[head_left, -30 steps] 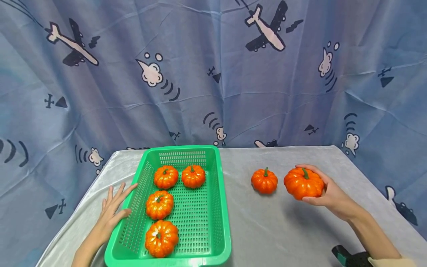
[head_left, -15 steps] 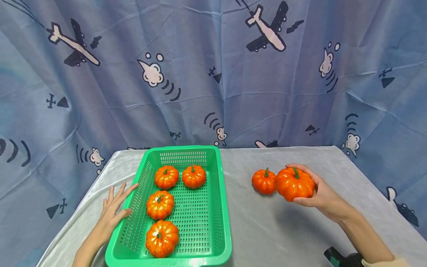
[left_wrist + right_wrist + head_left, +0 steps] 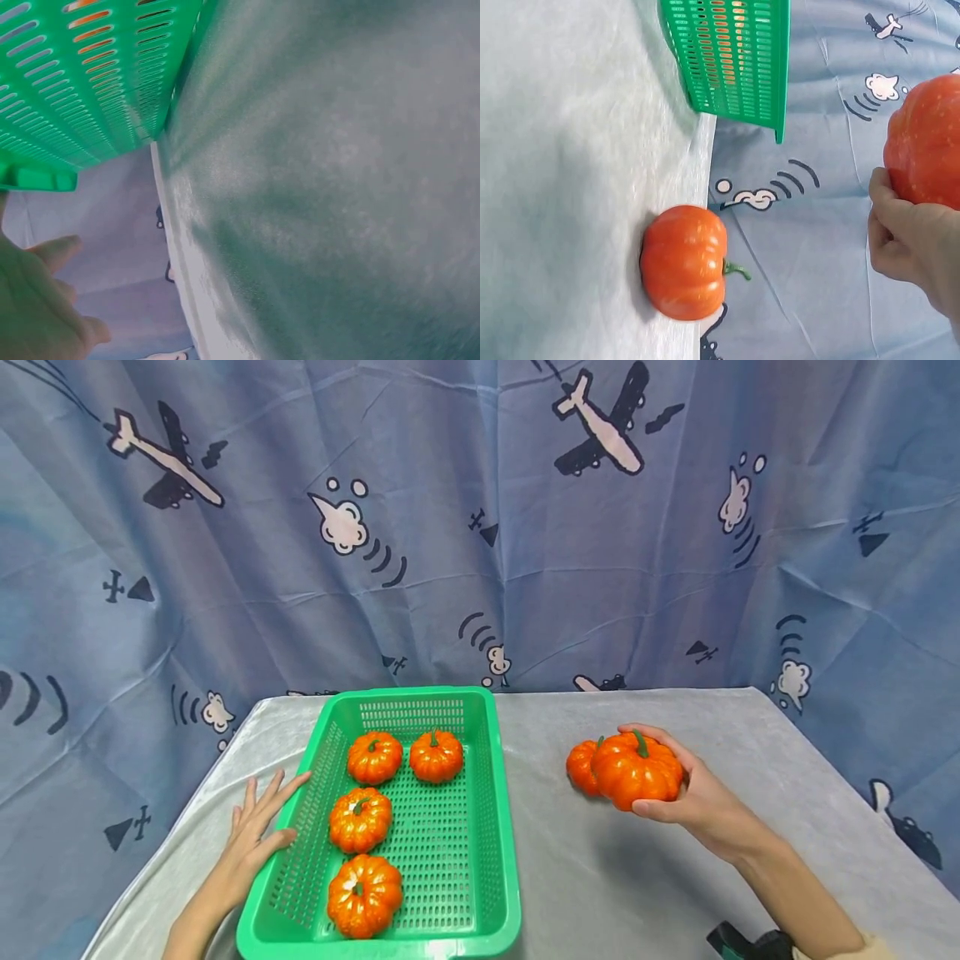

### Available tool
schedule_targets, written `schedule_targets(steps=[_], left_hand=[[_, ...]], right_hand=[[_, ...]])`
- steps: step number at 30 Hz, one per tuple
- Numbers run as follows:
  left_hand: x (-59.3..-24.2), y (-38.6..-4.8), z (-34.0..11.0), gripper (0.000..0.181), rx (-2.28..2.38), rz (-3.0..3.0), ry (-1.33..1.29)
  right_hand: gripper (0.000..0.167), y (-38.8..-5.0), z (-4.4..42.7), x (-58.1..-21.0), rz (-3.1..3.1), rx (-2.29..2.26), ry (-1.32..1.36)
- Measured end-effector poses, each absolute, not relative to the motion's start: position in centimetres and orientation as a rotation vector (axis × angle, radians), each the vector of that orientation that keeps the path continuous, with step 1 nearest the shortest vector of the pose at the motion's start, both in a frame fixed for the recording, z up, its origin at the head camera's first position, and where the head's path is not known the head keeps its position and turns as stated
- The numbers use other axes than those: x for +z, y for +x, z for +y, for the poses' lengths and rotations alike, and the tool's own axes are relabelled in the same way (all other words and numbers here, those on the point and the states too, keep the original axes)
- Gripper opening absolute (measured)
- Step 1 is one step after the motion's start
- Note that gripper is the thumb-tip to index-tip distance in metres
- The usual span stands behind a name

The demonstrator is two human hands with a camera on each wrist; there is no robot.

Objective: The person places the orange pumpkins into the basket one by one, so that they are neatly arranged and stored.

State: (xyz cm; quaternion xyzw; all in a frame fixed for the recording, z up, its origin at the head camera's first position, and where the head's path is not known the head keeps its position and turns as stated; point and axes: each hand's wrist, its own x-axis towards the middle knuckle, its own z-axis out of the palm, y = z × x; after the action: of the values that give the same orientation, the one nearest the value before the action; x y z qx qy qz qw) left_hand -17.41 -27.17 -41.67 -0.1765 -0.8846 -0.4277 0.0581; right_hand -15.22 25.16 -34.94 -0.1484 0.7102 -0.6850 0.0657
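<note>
My right hand (image 3: 701,806) grips an orange pumpkin (image 3: 637,772) with a green stem, held up above the table. Behind it, partly hidden in the head view, another small pumpkin (image 3: 581,768) sits on the cloth; the right wrist view shows that pumpkin (image 3: 684,262) whole, apart from the held one (image 3: 930,142). At the left, my left hand (image 3: 243,843) rests its spread fingers on the side rim of a green plastic basket (image 3: 508,860). Several orange pumpkins lie inside, among them a pumpkin (image 3: 364,896) at the near end and a pumpkin (image 3: 436,757) at the far end.
A pale cloth covers the table (image 3: 555,877), whose far edge meets a blue curtain (image 3: 450,527) printed with planes. Bare cloth lies between the basket and the right hand. A dark device (image 3: 750,943) is at the right wrist.
My right hand has moved left with its pumpkin, which now overlaps the pumpkin on the table in the head view. The left hand and the basket have stayed in place.
</note>
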Motion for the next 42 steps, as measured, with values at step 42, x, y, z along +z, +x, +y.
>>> schedule_targets(steps=[42], left_hand=[[-41.8,-17.5,-27.2,0.062,-1.327,-2.675,-0.523]], right_hand=[[0.074,-18.9,17.9,-34.7,1.972,-2.101,-0.57]])
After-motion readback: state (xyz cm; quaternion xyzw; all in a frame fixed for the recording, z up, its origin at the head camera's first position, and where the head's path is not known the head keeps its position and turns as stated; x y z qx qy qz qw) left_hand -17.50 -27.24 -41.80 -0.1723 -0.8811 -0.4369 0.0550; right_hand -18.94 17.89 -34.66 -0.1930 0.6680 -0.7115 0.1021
